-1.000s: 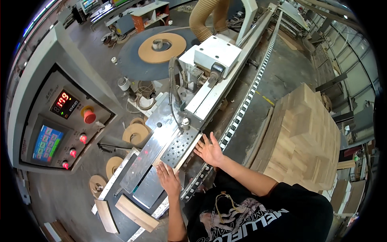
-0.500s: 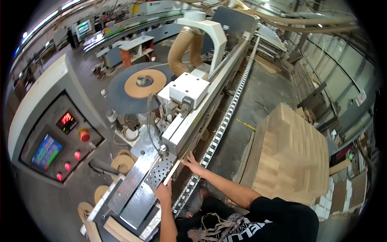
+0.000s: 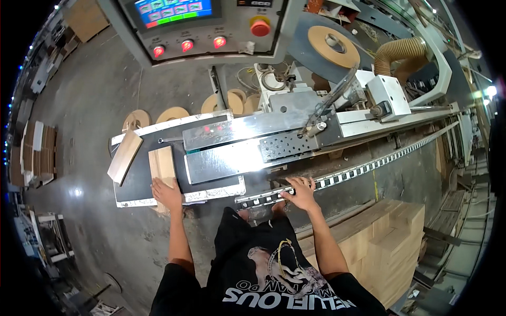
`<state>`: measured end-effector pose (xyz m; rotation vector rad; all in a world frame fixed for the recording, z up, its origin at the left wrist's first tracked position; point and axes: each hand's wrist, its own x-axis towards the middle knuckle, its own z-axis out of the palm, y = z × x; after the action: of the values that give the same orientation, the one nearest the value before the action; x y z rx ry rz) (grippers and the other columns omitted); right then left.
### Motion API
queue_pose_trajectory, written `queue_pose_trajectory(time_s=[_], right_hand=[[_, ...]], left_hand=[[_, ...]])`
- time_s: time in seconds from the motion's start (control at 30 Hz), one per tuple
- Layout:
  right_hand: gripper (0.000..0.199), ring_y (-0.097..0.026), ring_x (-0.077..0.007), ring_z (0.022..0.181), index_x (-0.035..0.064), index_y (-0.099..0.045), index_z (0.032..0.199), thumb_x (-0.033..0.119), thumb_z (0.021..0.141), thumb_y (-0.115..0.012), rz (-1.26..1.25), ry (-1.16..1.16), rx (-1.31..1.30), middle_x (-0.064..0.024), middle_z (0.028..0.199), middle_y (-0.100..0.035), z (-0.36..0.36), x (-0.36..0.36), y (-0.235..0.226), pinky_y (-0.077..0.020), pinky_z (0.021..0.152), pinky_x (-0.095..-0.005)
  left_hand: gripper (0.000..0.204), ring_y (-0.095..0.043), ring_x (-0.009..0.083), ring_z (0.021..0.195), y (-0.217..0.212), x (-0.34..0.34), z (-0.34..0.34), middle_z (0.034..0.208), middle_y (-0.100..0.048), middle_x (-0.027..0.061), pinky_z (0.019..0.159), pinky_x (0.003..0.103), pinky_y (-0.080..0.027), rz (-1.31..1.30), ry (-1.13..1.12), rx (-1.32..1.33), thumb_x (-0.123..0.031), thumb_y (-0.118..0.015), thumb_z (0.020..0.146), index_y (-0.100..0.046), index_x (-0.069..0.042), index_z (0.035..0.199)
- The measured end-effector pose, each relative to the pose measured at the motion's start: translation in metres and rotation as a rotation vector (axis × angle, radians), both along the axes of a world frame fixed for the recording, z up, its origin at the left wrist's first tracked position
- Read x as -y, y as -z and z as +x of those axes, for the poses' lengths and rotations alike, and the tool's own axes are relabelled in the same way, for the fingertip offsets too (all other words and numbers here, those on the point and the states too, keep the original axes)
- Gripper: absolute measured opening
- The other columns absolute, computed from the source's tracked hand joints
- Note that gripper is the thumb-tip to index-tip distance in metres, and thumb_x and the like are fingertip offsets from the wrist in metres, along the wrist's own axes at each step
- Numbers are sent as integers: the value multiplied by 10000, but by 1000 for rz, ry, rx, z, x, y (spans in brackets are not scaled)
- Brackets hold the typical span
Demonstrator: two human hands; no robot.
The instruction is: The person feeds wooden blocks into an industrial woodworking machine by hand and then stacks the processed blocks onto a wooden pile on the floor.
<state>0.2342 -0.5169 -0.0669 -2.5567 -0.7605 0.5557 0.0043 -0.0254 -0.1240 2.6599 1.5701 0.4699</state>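
Wooden board [image 3: 161, 162] beneath the fingers [image 3: 158, 184] of the left hand [image 3: 168, 197]

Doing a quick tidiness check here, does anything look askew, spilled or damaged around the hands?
One thing: the leftmost board lies slanted on the dark table, its near corner seeming to jut past the left edge, while the second board under the left hand sits straighter. I see no spill or clear damage.

One board [image 3: 162, 162] lies right of another board [image 3: 125, 157] on the table [image 3: 141, 176], before the control panel [image 3: 205, 32].
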Motion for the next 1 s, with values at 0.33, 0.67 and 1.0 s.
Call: queue_pose_trajectory(time_s=[0.33, 0.67, 1.0], right_hand=[[816, -468, -290, 1486, 172, -684, 1485, 765, 924, -688, -16, 40, 30, -62, 1499, -659, -10, -2, 3, -89, 1314, -580], [832, -487, -279, 1487, 194, -683, 1490, 789, 908, -688, -31, 80, 35, -42, 1490, -668, -6, 0, 7, -123, 1311, -585], [839, -524, -299, 1430, 115, -731, 1412, 767, 884, -723, 6, 94, 36, -98, 1396, -710, -8, 2, 1, -129, 1324, -564]], left_hand=[[1197, -436, 483, 1491, -13, -23, -10, 1675, -426, 261, 1246, 587, -337, -219, -175, -66, -663, -916, 740, -431, -29, 1633], [1059, -474, 464, 1421, -47, -16, -35, 1545, -523, 269, 1201, 568, -377, -280, 241, 372, -337, -974, 687, -509, -3, 1578], [991, -500, 490, 1353, -84, 99, 102, 1497, -534, 277, 1157, 617, -360, -301, 1262, 88, -560, -884, 656, -598, -79, 1473]])
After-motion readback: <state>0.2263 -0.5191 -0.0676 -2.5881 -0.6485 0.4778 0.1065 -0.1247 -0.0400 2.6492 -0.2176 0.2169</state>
